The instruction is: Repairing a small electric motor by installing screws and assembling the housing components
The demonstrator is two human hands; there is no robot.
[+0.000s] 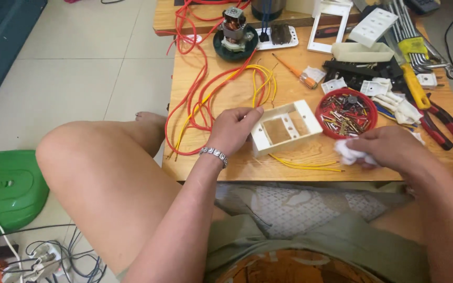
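Observation:
My left hand [233, 129] grips the left end of a cream plastic wall box [286, 127], an open rectangular frame that rests tilted on the low wooden table [294, 157]. A metal bracelet circles that wrist. My right hand [389, 149] is closed on a small crumpled white piece [348, 153], just right of the box and in front of a round red tray [346, 111] full of small screws and metal parts. Loose yellow wires [305, 164] lie under the box near the table's front edge.
Red and yellow wires [200, 99] loop across the table's left part. A small motor on a dark base [235, 32] stands at the back. White switch plates [336, 26], an orange screwdriver [295, 69], pliers [441, 124] and wrenches [412, 31] fill the right side. A green plastic cover [6, 188] lies on the floor at left.

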